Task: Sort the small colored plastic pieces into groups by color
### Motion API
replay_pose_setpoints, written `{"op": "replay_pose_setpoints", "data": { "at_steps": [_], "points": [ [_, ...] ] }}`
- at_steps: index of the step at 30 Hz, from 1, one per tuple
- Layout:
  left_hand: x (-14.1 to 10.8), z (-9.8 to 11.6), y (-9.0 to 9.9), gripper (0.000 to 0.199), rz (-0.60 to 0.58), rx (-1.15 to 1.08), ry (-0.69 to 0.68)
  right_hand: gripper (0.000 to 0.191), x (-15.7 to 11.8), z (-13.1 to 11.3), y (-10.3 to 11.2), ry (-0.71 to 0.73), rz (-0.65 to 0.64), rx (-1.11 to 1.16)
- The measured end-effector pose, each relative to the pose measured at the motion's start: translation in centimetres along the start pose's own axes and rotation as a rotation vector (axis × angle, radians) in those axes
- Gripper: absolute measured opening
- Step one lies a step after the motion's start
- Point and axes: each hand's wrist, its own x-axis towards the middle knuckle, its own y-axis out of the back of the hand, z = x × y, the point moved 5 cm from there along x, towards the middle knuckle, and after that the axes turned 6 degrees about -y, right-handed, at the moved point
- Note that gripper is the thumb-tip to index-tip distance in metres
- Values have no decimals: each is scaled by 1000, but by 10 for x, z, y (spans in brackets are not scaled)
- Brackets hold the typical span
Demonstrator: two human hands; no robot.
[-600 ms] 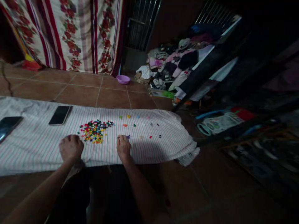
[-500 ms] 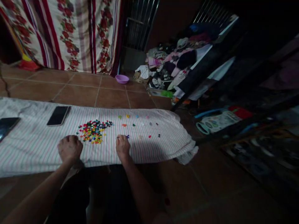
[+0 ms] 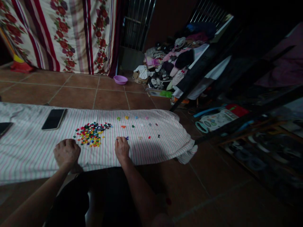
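Head view: left hand (image 3: 67, 153) and right hand (image 3: 122, 148) curl, grips impossible to tell, the right partly hiding purple pieces (image 3: 127, 138).

Home interior (dim): floral curtain (image 3: 77, 34), heaped clothes (image 3: 174, 60), tiled floor (image 3: 110, 99), purple basin (image 3: 120, 80).

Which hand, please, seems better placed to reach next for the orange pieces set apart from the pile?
Probably the right hand: it is close to the orange pieces, while the left hand is farther off, near the multicoloured pile.
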Motion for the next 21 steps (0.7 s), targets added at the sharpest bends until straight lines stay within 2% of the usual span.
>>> {"op": "replay_pose_setpoints", "data": {
  "at_steps": [4,13,21],
  "points": [
    [-1,-3,-4,39,37,-3,2,11,0,0,2,-6,10,15],
    [0,0,0,35,-5,-17,3,11,-1,-1,3,-5,8,8],
    [0,-2,-2,33,8,-47,36,13,-1,0,3,-5,17,63]
  ]
}}
